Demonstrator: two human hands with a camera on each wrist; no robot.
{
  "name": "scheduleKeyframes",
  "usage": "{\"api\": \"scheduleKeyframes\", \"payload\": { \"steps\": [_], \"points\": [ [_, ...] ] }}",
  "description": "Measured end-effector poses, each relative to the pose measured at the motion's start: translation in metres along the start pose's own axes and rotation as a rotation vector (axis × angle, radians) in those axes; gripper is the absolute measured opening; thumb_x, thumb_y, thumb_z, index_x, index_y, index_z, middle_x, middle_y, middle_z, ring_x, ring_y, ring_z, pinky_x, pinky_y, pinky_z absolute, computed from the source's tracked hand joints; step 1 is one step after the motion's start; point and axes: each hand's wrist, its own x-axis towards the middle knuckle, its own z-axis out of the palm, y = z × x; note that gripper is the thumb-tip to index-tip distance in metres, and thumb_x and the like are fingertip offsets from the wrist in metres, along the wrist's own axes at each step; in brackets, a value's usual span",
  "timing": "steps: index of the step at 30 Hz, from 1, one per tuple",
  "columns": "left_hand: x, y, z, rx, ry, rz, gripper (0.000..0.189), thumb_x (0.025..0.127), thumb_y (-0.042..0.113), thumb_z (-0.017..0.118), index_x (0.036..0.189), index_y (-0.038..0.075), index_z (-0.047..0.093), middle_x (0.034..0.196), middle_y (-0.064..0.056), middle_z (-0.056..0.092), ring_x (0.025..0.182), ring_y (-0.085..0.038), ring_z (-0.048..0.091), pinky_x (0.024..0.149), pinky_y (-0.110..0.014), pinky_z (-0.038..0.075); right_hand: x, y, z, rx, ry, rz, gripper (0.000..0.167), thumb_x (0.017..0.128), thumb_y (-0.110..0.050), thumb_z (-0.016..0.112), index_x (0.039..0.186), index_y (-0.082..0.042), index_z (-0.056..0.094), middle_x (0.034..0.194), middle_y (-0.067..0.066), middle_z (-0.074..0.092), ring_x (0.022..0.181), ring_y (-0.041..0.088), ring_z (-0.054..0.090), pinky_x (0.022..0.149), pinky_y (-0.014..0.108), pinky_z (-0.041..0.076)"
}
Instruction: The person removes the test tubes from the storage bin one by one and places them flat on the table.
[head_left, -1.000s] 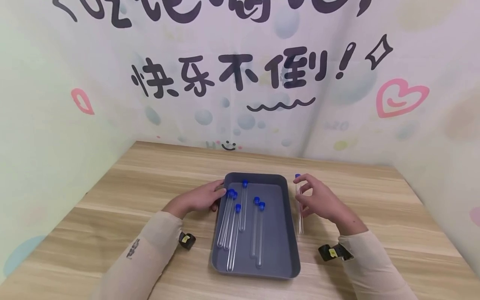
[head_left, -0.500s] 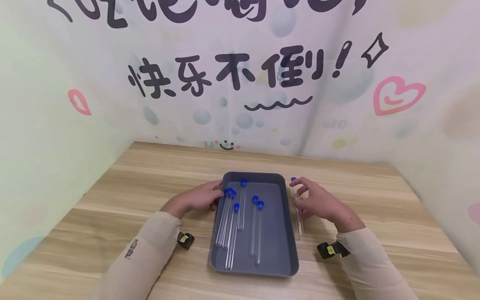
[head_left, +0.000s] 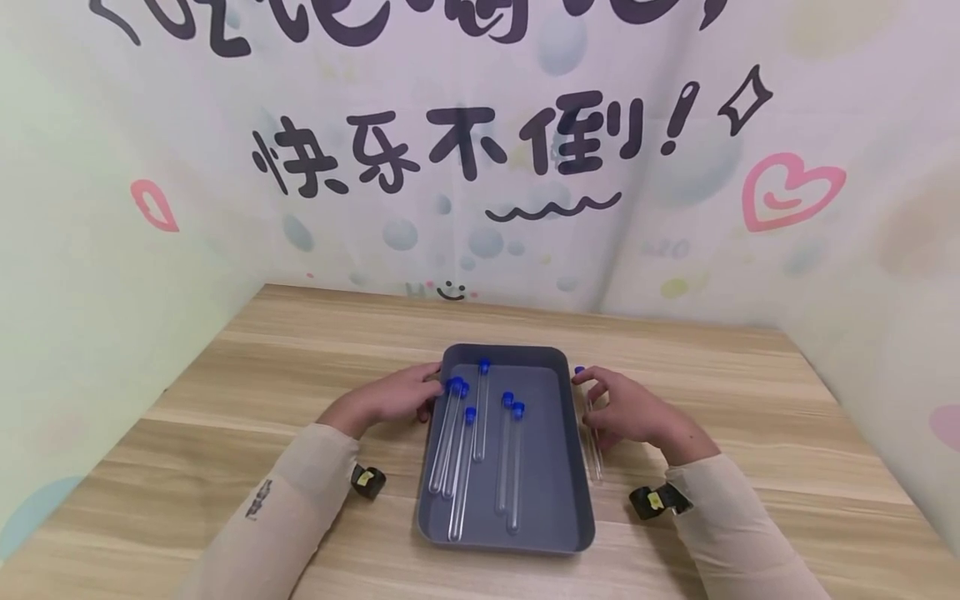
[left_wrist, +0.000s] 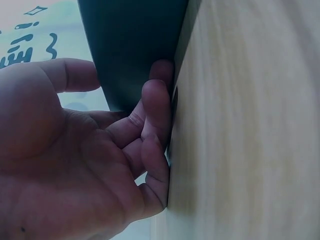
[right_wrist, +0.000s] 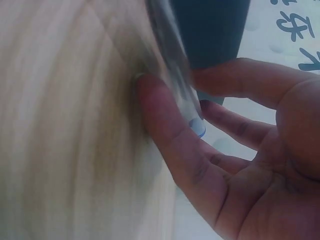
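A grey rectangular tray (head_left: 553, 492) lies on the table with several clear, blue-capped test tubes (head_left: 515, 475) inside. At its left side, my left hand (head_left: 393, 395) grips the wall. The left wrist view has the thumb at the rim of the tray (left_wrist: 132, 40) and the other fingers curled low against its outer side. My right hand (head_left: 633, 408) holds another blue-capped test tube (head_left: 596, 460) just outside the right wall. In the right wrist view, thumb and fingers surround this test tube (right_wrist: 170, 45), its blue cap (right_wrist: 198, 128) beyond the fingers.
The wood-grain table (head_left: 247, 375) extends around the tray. A printed cloth (head_left: 390, 200) with black lettering hangs behind the table's back edge. Black wrist bands (head_left: 367, 482) sit over both beige sleeves.
My right hand has shifted left and slightly nearer with its test tube, closer to the tray's right wall. The left hand stays at the tray; the head view has panned slightly.
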Motion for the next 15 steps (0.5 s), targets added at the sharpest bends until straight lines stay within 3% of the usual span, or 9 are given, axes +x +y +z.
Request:
{"api": "scheduleKeyframes", "payload": {
  "steps": [9, 15],
  "points": [
    [-0.0008, 0.0009, -0.0019, -0.033, -0.037, 0.031, 0.051, 0.106, 0.016, 0.035, 0.156, 0.008, 0.031, 0.087, -0.006, 0.061, 0.077, -0.019, 0.058, 0.075, -0.031, 0.049, 0.0010, 0.0031, 0.0013, 0.003, -0.012, -0.006, 0.060, 0.087, 0.005, 0.062, 0.143, 0.002, 0.041, 0.118, 0.030, 0.053, 0.064, 0.023, 0.068, 0.061, 0.040, 0.060],
    [-0.0014, -0.0008, -0.0014, -0.019, -0.033, 0.018, 0.052, 0.109, 0.020, 0.033, 0.160, 0.012, 0.023, 0.085, -0.007, 0.060, 0.078, -0.021, 0.058, 0.081, -0.033, 0.047, 0.0017, 0.0040, 0.0011, -0.009, -0.019, -0.016, 0.058, 0.087, 0.006, 0.062, 0.141, 0.003, 0.042, 0.111, 0.026, 0.054, 0.064, 0.021, 0.067, 0.060, 0.040, 0.060]
  ]
}}
